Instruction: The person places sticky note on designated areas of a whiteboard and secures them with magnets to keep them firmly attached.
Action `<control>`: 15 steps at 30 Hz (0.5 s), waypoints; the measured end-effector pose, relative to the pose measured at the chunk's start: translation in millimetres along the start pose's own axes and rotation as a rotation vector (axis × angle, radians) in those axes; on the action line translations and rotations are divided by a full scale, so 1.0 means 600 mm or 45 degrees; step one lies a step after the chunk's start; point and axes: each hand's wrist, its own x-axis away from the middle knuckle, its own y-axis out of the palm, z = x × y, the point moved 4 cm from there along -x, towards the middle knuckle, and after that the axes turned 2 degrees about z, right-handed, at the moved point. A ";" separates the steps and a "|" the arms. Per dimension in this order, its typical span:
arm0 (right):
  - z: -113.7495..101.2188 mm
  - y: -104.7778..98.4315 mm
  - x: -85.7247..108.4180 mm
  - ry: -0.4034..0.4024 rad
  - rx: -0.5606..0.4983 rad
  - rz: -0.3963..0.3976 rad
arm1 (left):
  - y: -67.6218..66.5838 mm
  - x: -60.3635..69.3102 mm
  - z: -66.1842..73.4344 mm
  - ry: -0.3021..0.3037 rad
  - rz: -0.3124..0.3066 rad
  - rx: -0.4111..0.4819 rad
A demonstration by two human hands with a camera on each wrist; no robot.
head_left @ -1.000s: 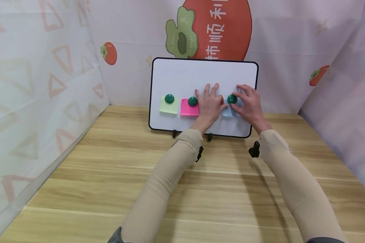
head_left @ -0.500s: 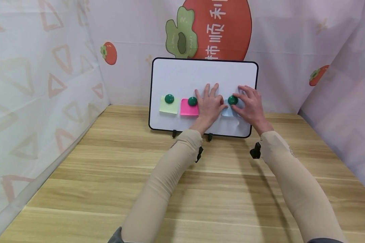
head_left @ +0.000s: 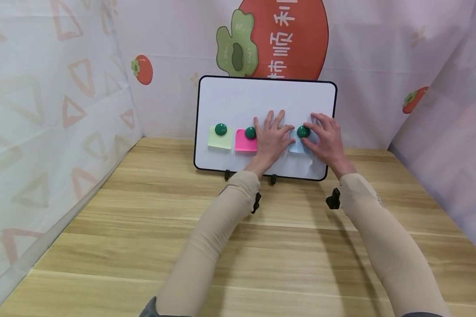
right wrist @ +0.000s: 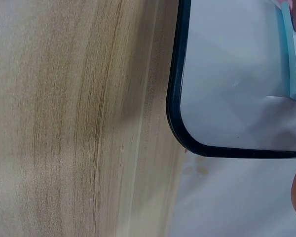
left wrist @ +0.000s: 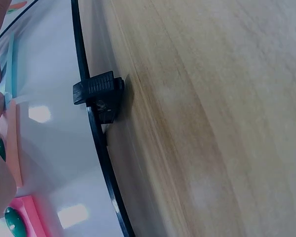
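Observation:
On the white magnetic board (head_left: 262, 99), my right hand (head_left: 328, 140) pinches a round green magnet (head_left: 303, 131) between thumb and index finger. Beneath that magnet lies a pale blue sticky note (head_left: 295, 147), partly covered by the hand. My left hand (head_left: 270, 141) lies over the board with fingers spread, its thumb and index finger apart beside the blue note's left edge. An orange sticky note (left wrist: 13, 148), seen in the left wrist view, is largely hidden from the head camera by this hand. To its left, a pink sticky note (head_left: 243, 145) bears another green magnet (head_left: 251, 133).
A light green sticky note (head_left: 220, 141) with a green magnet (head_left: 221, 129) is at the board's left. Black clips (head_left: 227, 175) support the board's lower edge on the wooden table (head_left: 143, 229). Printed cloth (head_left: 170, 57) hangs behind and at both sides.
My left hand has shifted slightly left, and its thumb and index finger have spread apart near the blue note. The right hand and its magnet have moved slightly down and right.

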 end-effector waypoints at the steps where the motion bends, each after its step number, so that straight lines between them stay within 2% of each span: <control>1: 0.000 0.000 0.001 0.003 0.005 0.000 | -0.001 0.000 -0.001 0.011 -0.015 0.001; 10: -0.003 -0.008 0.001 0.060 0.046 -0.014 | -0.005 0.003 -0.021 0.186 -0.153 -0.037; 15: -0.015 -0.008 0.008 0.084 0.062 -0.030 | -0.007 0.010 -0.032 0.214 -0.185 -0.002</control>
